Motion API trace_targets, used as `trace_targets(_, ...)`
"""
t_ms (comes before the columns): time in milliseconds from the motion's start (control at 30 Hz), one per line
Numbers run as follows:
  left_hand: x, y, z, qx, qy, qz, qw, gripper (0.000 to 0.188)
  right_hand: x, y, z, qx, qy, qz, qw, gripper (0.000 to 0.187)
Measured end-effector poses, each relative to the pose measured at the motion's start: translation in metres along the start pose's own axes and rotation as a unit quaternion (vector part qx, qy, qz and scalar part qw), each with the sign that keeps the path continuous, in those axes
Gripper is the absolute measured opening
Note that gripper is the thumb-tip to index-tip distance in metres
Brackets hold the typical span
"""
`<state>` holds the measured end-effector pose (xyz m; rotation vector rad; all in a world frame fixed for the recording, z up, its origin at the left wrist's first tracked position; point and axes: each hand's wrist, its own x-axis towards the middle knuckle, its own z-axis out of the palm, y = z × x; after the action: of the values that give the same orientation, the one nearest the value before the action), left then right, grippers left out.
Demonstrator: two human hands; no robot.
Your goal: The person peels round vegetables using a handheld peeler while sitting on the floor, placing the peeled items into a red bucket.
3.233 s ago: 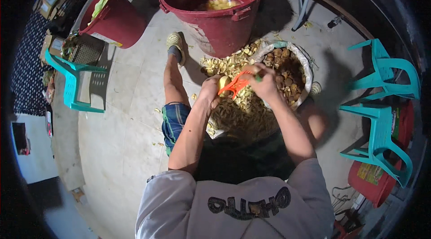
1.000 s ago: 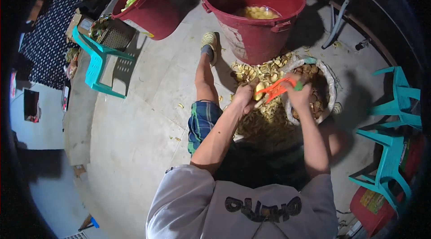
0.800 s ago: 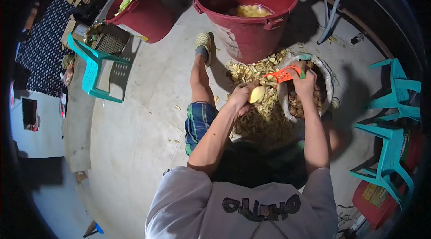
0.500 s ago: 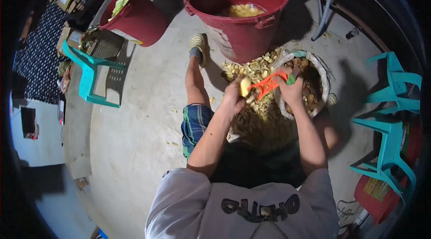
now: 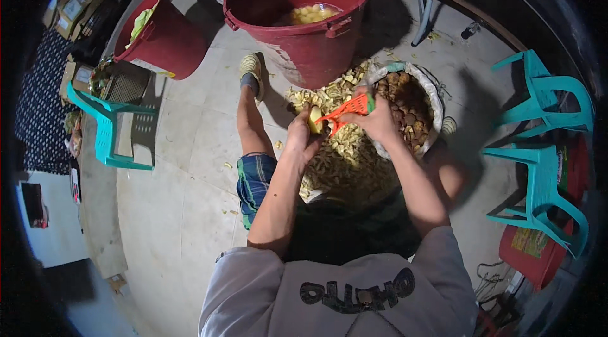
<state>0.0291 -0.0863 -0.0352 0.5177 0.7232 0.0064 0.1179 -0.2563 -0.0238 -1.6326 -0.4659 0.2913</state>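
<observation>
My left hand (image 5: 300,133) grips a peeled, pale yellow potato (image 5: 315,119) over a heap of peelings (image 5: 348,144). In my right hand (image 5: 377,120) is an orange peeler (image 5: 349,109) with a green part near my fingers. Its head end is at the potato's right side; whether the blade touches the potato I cannot tell. Close to my right hand stands an open white sack (image 5: 436,98) holding brown, unpeeled potatoes (image 5: 400,89). Beyond my hands, a big red tub (image 5: 304,52) holds peeled potatoes (image 5: 311,14) in liquid.
A second red bucket (image 5: 174,46) with something light green inside leans at the far left. Turquoise plastic chairs stand at the left (image 5: 104,118) and right (image 5: 548,99), one more (image 5: 538,188) nearer on the right. A grey metal leg (image 5: 427,8) rises behind the sack.
The whole view has shifted, so the scene sits further left. The peeler is still at the potato, now tilted more steeply, and my right hand has turned slightly around it.
</observation>
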Motion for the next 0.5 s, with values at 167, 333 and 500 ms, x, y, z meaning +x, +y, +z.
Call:
trace_targets(167, -0.007, 0.002, 0.0, 0.079, -0.034, 0.018, 0.996, 0.037, -0.003, -0.008, 0.008, -0.037, -0.03, 0.052, 0.998, 0.062)
trace_targets(333, -0.005, 0.006, -0.005, 0.146, -0.043, 0.02, 0.988, 0.036, 0.0, 0.002, 0.003, -0.039, -0.025, 0.042, 0.998, 0.056)
trace_targets(500, -0.004, 0.008, -0.01, 0.25, -0.04, -0.001, 0.967, 0.032, 0.006, -0.013, -0.008, -0.076, -0.045, 0.023, 0.996, 0.067)
